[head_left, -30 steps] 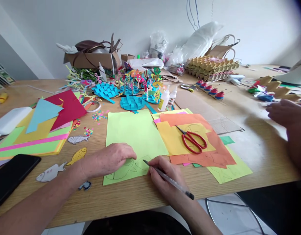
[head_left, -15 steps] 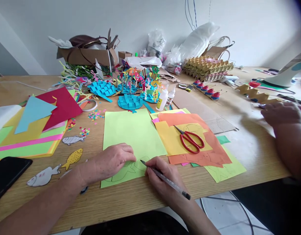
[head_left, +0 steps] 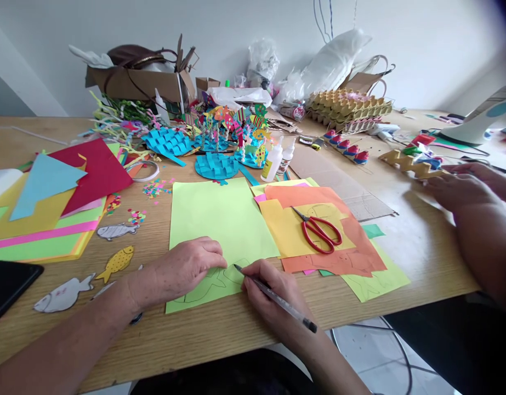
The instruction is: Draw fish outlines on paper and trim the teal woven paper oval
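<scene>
On a light green paper sheet (head_left: pixel 217 214) lie pencil-thin drawn outlines, one like a fish tail. My right hand (head_left: pixel 273 293) is closed round a pen (head_left: pixel 283 304) with a clear barrel and black end; its tip touches the sheet. Bent fingers of my left hand (head_left: pixel 193 266) press together on the same sheet, beside the drawn lines, holding it down. Left of that hand are cut-out paper fish: a yellow fish (head_left: pixel 116 263), a white fish (head_left: pixel 66 293) and a grey striped fish (head_left: pixel 117 231). Another cut-out is partly hidden under my left forearm.
Red-handled scissors (head_left: pixel 322 233) lie on orange paper (head_left: pixel 359 241) at right. A phone (head_left: pixel 12 291) and coloured sheets (head_left: pixel 100 175) are at left. Behind stand glue bottles (head_left: pixel 272 162) and blue woven paper pieces (head_left: pixel 216 166). Another person's hands (head_left: pixel 462 189) touch an egg-carton strip (head_left: pixel 413 164).
The pen tip has shifted very slightly along the drawn line. My left hand stays on the sheet. At right, the other person's hands have moved left with the egg-carton strip.
</scene>
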A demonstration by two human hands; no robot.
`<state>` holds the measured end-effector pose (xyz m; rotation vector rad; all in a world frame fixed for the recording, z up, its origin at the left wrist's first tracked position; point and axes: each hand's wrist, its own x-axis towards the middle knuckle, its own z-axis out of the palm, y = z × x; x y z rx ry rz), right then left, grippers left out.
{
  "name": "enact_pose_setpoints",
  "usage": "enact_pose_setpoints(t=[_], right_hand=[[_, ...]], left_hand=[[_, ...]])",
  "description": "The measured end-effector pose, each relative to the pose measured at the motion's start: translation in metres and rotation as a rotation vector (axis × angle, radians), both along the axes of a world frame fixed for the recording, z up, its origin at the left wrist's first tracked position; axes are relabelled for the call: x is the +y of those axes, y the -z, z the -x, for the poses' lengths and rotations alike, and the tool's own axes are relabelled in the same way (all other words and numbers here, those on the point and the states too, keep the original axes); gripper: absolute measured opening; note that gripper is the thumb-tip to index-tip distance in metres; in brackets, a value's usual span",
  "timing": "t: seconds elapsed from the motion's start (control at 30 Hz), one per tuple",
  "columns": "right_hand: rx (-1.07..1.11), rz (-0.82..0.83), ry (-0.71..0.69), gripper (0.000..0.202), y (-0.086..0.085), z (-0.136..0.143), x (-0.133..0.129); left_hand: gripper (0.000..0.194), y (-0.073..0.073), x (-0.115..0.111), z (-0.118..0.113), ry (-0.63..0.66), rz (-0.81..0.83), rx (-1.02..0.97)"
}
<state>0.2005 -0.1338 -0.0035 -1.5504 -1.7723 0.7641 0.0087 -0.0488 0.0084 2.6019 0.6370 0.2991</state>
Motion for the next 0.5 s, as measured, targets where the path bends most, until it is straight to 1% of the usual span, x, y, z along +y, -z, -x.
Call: enact_pose_setpoints(t=[0.23, 0.5], right_hand=[[0.022, -0.034, 0.019, 0.010, 0.0021, -0.0010, -0.0038], [0.059, 0.013, -0.015, 0.012, -0.0017, -0.0043, -0.0069]], left_hand=[[0.045, 0.0022, 0.0019, 0.0013, 0.010, 0.005, 0.007], [0.045, -0.0013, 0.0013, -0.0002, 0.007, 0.019, 0.032]])
